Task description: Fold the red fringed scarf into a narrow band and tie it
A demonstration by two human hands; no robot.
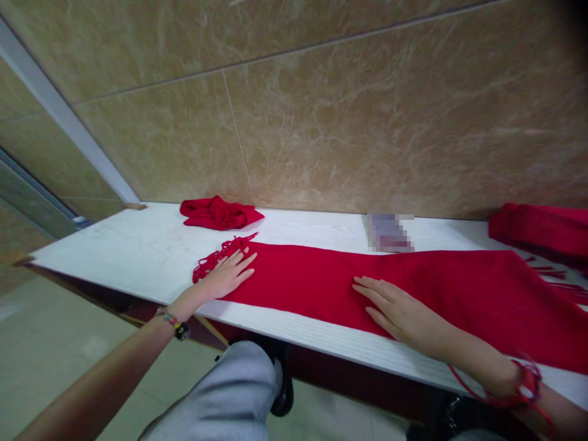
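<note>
In the head view, the red cloth (303,278) lies flat on the white table (105,242) under both palms, spanning the gap between them and running beyond the right hand (397,309); the left hand (227,274) rests with fingers spread beside the knotted fringe (214,260), the right with fingers extended, neither pinching. The fabric appears light, soft and limp, unlikely to break; grip preferably at the corners just beside the left fingertips.

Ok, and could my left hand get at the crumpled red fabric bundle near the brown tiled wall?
Probably yes: your left hand lies flat by the fringed end of the long red cloth, with the bundle just beyond. Only low fringe and white tabletop seem to lie between.
</note>
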